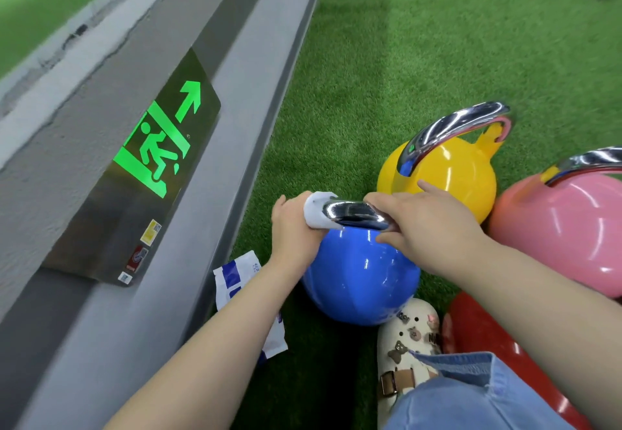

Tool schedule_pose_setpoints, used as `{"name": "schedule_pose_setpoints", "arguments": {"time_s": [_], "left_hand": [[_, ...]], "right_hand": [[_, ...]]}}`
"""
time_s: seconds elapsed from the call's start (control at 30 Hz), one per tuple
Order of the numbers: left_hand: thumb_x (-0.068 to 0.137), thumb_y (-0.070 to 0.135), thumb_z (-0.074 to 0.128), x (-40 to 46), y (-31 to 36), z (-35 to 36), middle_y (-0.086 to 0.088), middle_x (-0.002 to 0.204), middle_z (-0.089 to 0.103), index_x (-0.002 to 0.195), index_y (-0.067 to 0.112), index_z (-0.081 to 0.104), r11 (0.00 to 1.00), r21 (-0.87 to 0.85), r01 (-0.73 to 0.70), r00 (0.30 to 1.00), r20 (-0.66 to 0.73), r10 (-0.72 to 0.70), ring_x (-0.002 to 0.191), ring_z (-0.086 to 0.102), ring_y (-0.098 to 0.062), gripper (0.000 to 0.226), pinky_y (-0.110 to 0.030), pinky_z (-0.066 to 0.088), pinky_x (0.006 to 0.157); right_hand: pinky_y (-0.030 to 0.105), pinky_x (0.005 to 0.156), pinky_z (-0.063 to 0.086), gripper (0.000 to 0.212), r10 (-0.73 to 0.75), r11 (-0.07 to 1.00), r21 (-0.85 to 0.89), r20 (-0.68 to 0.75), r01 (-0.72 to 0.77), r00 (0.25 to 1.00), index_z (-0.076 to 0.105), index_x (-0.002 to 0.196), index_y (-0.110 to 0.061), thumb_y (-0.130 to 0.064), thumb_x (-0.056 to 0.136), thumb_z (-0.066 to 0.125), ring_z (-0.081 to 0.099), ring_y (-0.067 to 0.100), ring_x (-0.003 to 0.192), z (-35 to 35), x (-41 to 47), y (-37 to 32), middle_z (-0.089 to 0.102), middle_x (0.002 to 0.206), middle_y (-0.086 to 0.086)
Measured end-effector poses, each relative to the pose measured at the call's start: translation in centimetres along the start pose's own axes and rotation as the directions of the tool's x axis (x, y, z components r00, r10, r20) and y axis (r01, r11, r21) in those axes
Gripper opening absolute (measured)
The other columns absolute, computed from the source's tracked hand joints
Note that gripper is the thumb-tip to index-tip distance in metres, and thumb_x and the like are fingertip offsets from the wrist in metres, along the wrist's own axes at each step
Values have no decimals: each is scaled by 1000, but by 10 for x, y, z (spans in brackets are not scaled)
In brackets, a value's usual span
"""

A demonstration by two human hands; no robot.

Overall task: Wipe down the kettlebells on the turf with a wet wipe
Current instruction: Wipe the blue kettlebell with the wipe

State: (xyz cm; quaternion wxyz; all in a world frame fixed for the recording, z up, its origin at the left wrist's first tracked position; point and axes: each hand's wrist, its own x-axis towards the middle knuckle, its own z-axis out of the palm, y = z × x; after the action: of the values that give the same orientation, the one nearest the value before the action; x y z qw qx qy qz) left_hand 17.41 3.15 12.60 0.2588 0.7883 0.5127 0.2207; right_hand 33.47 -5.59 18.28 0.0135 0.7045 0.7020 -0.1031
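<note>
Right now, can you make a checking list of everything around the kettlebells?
Surface: green turf.
Job's things: blue kettlebell being wiped; yellow kettlebell, pink kettlebell and a red one close by; wet wipe wrapped on the blue one's chrome handle.
Clutter: wipe packet on the turf.
Hands: left hand grips the wipe; right hand holds the handle.
Cables: nothing seen.
Surroundings: grey wall ledge, lit exit sign, decorated clog.
</note>
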Motion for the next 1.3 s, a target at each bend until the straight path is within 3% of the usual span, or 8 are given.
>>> {"name": "schedule_pose_setpoints", "arguments": {"time_s": [0.1,0.2,0.4,0.5,0.67,0.9,1.13,1.3], "left_hand": [[78,23,53,9,22,-10,6,79,62,84,23,59,868,440,-230,972,143,185,89,57,-20,9,-33,13,105],[77,19,54,11,29,-13,3,74,59,77,24,47,813,489,-316,945,234,226,89,58,-24,9,-34,14,106],[69,19,53,5,-5,-8,10,65,52,80,18,61,990,-43,131,954,276,-114,63,57,-5,13,-25,46,87],[78,0,64,-5,-8,2,5,68,57,82,16,59,888,-344,304,949,187,-252,48,53,6,17,-7,41,48],[80,-6,62,-16,-7,17,2,74,62,94,4,63,723,-546,423,901,166,-402,62,57,-5,17,-7,43,48],[74,11,50,3,9,-7,2,75,59,77,16,61,992,128,-4,995,95,-8,74,54,-25,12,-35,39,89],[79,13,49,7,66,-9,-1,91,64,92,20,49,588,672,-449,888,410,209,93,59,-24,14,-36,12,112],[70,22,65,3,90,1,-1,79,67,80,20,53,540,680,-496,868,399,295,81,64,-23,15,-36,22,111]], "right_hand": [[34,114,15,38,-1,1000,0,0,1,1000,38,123,-32,-44,90,52,56,20,110,2,1,1,59,117,-6],[34,113,16,39,7,1000,3,6,-7,1000,38,124,-33,-44,89,53,56,21,111,1,1,1,59,117,-7],[34,114,15,42,7,1000,6,21,-7,1000,35,129,-32,-40,91,52,56,22,107,-3,0,0,60,111,-4],[35,114,15,43,8,1000,13,20,-8,1000,35,130,-32,-39,91,52,56,22,107,-3,1,2,59,111,-4],[36,114,15,42,12,1000,22,9,-12,1000,36,129,-31,-38,91,53,56,22,108,-2,0,0,59,114,-4],[37,114,15,43,22,997,79,10,-22,1000,36,130,-32,-38,91,52,56,21,110,0,0,2,59,115,-4],[38,115,10,36,55,977,204,28,-60,998,42,116,-35,-38,85,60,53,16,115,2,-4,3,59,116,-10],[38,117,11,111,169,918,339,133,-205,977,1,151,-23,-42,72,76,33,20,137,-8,-13,14,34,150,-2]]}}
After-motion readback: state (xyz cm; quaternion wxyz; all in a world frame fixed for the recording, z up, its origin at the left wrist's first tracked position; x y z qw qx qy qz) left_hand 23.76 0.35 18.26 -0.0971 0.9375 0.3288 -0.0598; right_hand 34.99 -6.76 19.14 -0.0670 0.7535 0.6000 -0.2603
